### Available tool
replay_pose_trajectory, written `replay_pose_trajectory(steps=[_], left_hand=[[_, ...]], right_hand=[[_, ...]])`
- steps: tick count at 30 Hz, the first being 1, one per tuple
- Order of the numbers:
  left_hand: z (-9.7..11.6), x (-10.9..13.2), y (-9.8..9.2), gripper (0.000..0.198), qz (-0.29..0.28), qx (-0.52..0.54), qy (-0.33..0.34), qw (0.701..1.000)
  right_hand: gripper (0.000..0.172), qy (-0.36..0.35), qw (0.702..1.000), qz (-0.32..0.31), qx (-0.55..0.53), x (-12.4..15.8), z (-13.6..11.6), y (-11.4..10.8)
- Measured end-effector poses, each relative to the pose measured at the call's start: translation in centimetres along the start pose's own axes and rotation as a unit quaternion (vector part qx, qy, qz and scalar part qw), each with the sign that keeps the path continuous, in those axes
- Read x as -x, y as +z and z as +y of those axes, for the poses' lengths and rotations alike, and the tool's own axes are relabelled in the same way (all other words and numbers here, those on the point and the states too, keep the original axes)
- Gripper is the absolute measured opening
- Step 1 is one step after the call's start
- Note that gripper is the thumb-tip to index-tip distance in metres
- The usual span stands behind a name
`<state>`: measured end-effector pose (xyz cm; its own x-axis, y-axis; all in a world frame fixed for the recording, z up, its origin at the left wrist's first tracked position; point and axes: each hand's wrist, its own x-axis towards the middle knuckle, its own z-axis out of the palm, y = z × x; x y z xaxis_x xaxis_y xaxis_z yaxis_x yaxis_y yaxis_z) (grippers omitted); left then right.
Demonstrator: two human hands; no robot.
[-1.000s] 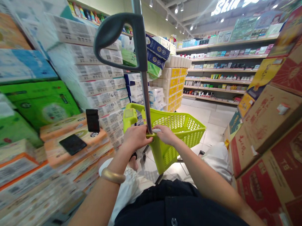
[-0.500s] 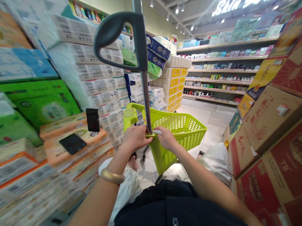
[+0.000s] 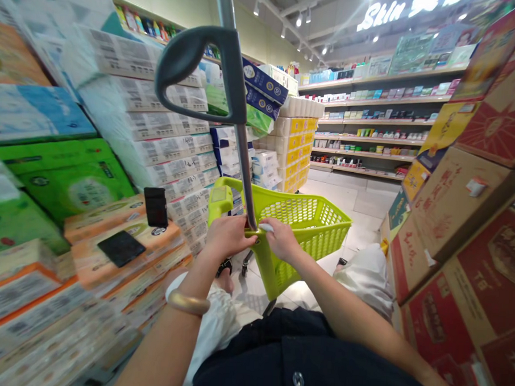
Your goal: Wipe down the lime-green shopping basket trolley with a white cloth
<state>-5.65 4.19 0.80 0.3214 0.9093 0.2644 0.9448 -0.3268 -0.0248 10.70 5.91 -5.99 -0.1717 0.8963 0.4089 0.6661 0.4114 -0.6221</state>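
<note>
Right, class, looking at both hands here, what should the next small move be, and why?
Probably a short, gentle wipe with the small white item along the rim of the green cart: the right hand pinches that item at the rim, close beside the metal pole, while the left hand, on the pole's other side, could steady things.

The basket cart [image 3: 330,240] stands before the wearer, with a pole [image 3: 244,169] at its near rim between the left hand [image 3: 226,237] and the right hand [image 3: 282,239]. Stacked packs [image 3: 159,251] at left carry a flat device [image 3: 121,248] and an upright device [image 3: 156,207]. Cartons [image 3: 448,207] stand at right; shelving [image 3: 371,122] lies beyond the cart.
</note>
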Motion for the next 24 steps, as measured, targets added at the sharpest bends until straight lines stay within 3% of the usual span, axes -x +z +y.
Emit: replay_pose_trajectory(steps=[3,6,11,14,20,22,24], left_hand=[[-0.4,-0.1,-0.1,0.031,-0.006,0.003,0.008,1.000],[-0.5,-0.2,-0.2,0.031,-0.019,-0.005,0.007,1.000],[-0.6,-0.1,-0.3,0.032,-0.015,-0.008,0.013,1.000],[-0.9,-0.1,-0.3,0.033,-0.014,-0.004,0.016,1.000],[-2.0,-0.2,-0.6,0.033,-0.030,-0.003,0.008,0.999],[-2.2,-0.2,-0.7,0.033,-0.038,-0.010,0.003,0.999],[-2.2,-0.2,-0.8,0.033,-0.042,-0.013,0.003,0.999]], right_hand=[[0.038,0.076,0.997,0.007,0.029,0.5,1.8,-1.0],[0.036,0.119,0.992,0.000,0.045,0.5,1.8,-1.4],[0.036,0.034,0.999,-0.008,0.025,-0.4,-1.6,0.2],[0.036,-0.002,1.000,-0.006,0.021,-0.5,-2.2,0.8],[0.034,0.097,0.994,-0.004,0.041,0.7,1.2,-0.7],[0.034,0.111,0.993,0.000,0.051,0.9,1.2,-0.8],[0.035,0.081,0.995,0.001,0.050,0.8,0.1,-0.2]])
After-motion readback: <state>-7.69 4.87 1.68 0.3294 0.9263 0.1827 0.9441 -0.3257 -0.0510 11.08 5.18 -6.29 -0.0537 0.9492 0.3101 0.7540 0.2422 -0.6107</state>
